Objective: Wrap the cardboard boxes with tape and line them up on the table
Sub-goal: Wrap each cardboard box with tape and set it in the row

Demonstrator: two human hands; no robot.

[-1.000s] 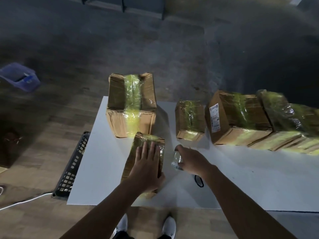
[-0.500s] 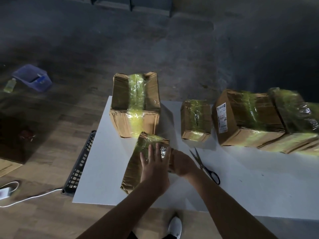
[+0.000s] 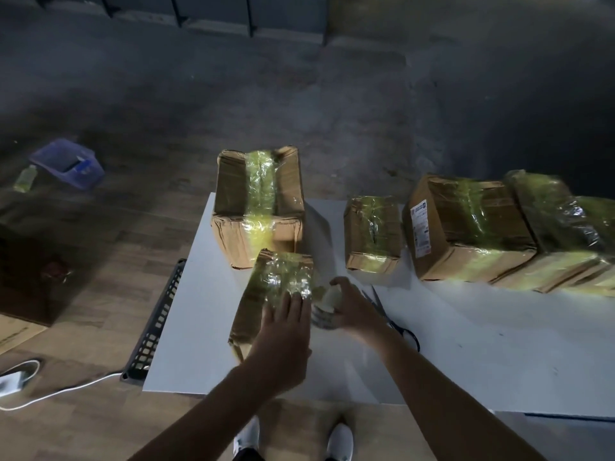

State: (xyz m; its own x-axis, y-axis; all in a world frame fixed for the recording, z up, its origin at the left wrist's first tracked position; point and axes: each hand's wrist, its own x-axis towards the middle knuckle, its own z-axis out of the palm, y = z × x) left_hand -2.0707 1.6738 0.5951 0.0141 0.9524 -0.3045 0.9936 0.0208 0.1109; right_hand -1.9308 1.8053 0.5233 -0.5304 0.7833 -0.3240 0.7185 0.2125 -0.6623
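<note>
- Head view: the left hand lies flat, fingers straight, palm down on the near half of the narrow box. It presses and grips nothing.
- The narrow box rests on the table. Its long axis runs away from the left hand, and its far end leans slightly right. The stretch beyond the fingertips is already under yellowish tape.
- The right hand, just right of the left, curls its fingers round the tape roll, which sits at the box's right edge. This hand looks placed to carry the next band across the short axis.
- Scissors lie just right of the right hand, partly hidden by the wrist, and could snag a rightward pull.
- Beyond the left fingertips stands a large taped box, very close to the narrow box's far end; whether they touch I cannot tell.
- Ahead-right of the right hand sits a small taped box, with more taped boxes further right.
</note>
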